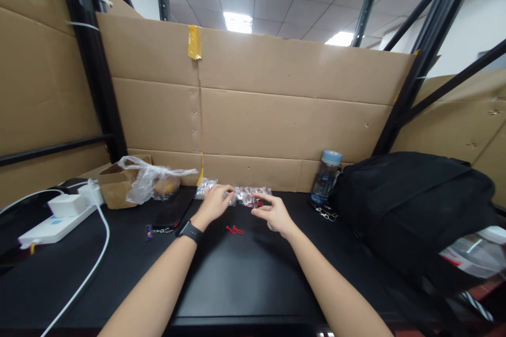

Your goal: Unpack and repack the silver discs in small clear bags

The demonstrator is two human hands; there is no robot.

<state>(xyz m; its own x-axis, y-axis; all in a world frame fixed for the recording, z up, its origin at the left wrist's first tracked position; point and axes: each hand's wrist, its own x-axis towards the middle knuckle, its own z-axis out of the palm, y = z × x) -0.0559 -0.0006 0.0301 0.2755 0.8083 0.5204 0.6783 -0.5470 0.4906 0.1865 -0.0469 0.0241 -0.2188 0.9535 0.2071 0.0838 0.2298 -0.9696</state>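
Note:
My left hand [216, 202], with a black watch [190, 231] on its wrist, hovers at the back of the table beside a clear plastic packet [206, 187]. Its fingers are bent but apart, and I see nothing held in them. My right hand [276, 216] has its thumb and forefinger around a small red and clear thing [256, 203], too small to make out. Behind both hands lies a row of clear packets with red bits [247, 193]. Two small red looped cords [234, 230] rest on the black table between my hands.
On the left are a white power strip [59, 226] with its cable, a cardboard box [114, 187], a plastic bag [148, 181] and a black flat case [174, 208]. To the right stand a water bottle [324, 179] and a black backpack [407, 210]. Cardboard [253, 121] walls the back.

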